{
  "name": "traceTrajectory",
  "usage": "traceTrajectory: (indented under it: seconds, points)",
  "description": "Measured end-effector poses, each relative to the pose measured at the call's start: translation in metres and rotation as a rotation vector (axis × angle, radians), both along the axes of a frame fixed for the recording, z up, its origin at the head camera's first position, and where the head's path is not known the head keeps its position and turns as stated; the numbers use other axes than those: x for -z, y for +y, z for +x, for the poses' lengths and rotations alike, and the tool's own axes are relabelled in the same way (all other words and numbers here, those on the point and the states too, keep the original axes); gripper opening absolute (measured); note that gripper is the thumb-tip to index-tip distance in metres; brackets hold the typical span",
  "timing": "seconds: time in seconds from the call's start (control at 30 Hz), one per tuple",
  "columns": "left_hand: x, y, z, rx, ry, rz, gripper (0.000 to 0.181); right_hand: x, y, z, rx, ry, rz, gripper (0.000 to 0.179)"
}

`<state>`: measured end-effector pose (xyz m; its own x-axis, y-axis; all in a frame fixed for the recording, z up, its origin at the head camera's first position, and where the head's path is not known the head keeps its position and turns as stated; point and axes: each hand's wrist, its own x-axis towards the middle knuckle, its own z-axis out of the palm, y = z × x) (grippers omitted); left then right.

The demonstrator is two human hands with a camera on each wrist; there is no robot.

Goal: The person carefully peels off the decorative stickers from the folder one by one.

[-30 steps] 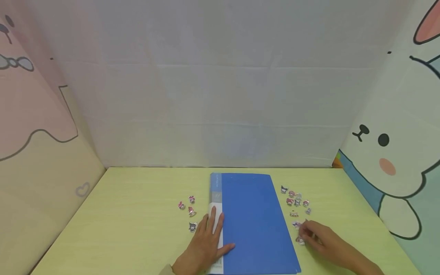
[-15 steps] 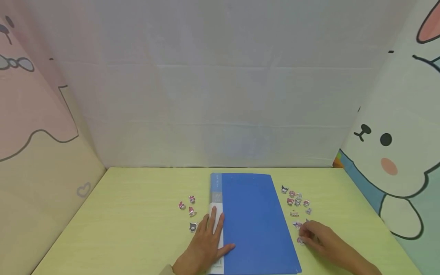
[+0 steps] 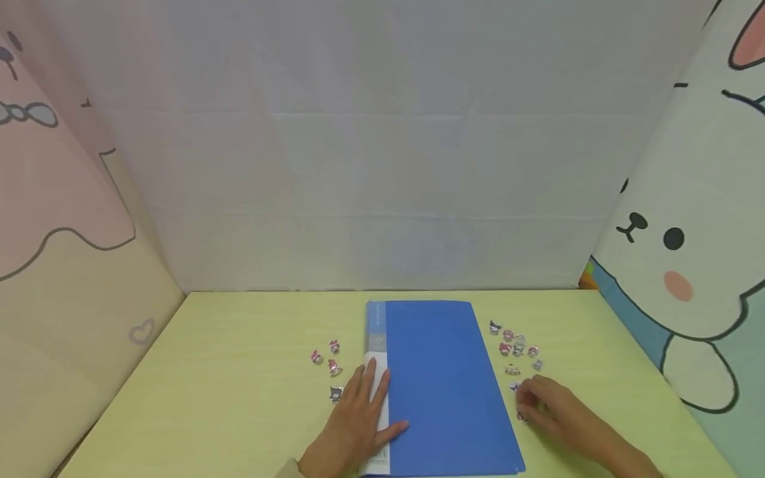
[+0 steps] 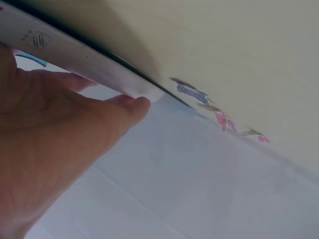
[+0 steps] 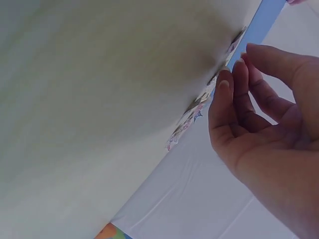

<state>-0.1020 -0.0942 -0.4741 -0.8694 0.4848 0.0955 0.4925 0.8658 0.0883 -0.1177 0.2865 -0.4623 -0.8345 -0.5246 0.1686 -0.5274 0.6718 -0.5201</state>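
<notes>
A blue folder with a white and light-blue spine strip lies closed on the table. My left hand rests on it with spread fingers, over the strip; the left wrist view shows this hand along the pale spine. To the folder's right, my right hand is low over small cartoon-character stickers, fingers loosely bent. One sticker shows by its fingertips, and another is partly covered. In the right wrist view, nothing is visible between the thumb and fingers of this hand.
Several more stickers lie beyond the right hand. Left of the folder are a dark sticker and pink ones. The pale yellow table meets a white cloth backdrop and printed side curtains.
My right hand has shifted slightly left and away from me among the stickers, covering more of them. My left hand and the folder have stayed in place.
</notes>
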Motion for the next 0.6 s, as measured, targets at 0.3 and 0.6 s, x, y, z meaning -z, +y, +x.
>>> traceTrajectory:
  seconds: [0.3, 0.6]
  points:
    - [-0.009, 0.001, -0.004, -0.005, -0.052, 0.014, 0.089, -0.008, -0.008, -0.004, -0.037, 0.173, -0.055, 0.02]
    - [-0.013, -0.002, -0.012, 0.024, 0.291, 0.022, 0.054, -0.014, -0.019, -0.004, 0.042, 0.384, 0.01, 0.015]
